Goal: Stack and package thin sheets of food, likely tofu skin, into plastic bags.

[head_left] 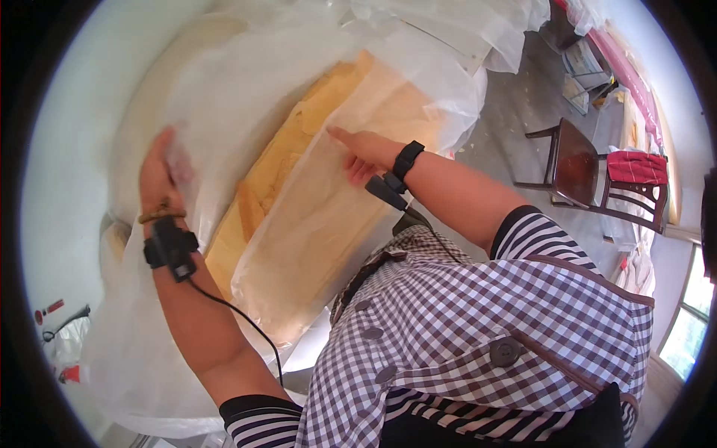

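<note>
A pale, rounded work surface (82, 134) is carrying everything here, curving away at the left and far side. Lying directly on it is a wide spread of thin, clear plastic sheeting (231, 97), bunching up toward the far right. A long stack of light wooden boards (272, 175) is lying on the surface, running from the near middle toward the far right, and the sheeting is wrapping loosely around it. To the right, a grey floor (515, 104) is showing.
</note>
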`<state>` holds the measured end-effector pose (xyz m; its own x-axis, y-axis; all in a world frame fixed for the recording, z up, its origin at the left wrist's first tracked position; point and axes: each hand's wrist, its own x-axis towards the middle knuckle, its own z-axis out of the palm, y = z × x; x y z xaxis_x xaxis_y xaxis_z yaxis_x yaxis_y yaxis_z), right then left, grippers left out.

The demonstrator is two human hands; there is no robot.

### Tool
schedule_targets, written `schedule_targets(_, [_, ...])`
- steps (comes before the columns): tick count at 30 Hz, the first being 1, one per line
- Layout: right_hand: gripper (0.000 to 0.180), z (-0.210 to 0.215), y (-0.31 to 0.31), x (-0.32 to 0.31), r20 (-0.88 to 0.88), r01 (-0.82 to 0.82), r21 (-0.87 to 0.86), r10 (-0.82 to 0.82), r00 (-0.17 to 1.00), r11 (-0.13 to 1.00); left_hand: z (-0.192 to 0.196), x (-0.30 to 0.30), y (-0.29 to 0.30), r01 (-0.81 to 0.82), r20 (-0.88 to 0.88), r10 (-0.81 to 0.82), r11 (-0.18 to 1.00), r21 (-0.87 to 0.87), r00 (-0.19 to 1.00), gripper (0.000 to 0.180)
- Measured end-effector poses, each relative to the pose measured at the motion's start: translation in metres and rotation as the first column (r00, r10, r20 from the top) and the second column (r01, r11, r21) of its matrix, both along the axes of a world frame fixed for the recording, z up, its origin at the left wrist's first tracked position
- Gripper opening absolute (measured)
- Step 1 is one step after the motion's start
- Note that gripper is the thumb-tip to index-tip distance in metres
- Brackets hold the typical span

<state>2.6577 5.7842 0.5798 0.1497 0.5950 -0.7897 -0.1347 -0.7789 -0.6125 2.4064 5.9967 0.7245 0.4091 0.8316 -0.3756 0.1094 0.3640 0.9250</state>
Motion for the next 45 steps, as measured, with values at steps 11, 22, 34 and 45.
schedule_targets(11, [0.02, -0.255, 0.105, 0.079, -0.469, -0.122, 0.416, 0.327, 0.821, 0.901, 0.087, 0.136, -0.177, 0.277, 0.557, -0.304, 0.951, 0.136, 0.773, 0.045])
schedule_targets(22, [0.024, -0.046, -0.038, 0.1, 0.357, -0.114, 0.852, -0.407, 0.841, 0.512, -0.017, 0.081, -0.249, 0.913, 0.184, -0.903, 0.404, 0.051, 0.389, 0.078])
schedule_targets(34, [0.071, -0.085, -0.152, 0.106, -0.371, 0.597, -0.05, -0.57, 0.733, 0.801, 0.011, 0.012, -0.104, 0.522, -0.622, -0.062, 0.61, 0.596, 0.781, 0.046])
schedule_targets(45, [0.024, -0.01, -0.055, -0.014, -0.091, 0.512, 0.495, -0.544, 0.834, 0.702, -0.051, 0.051, -0.099, 0.46, -0.402, -0.243, 0.617, 0.639, 0.883, 0.03])
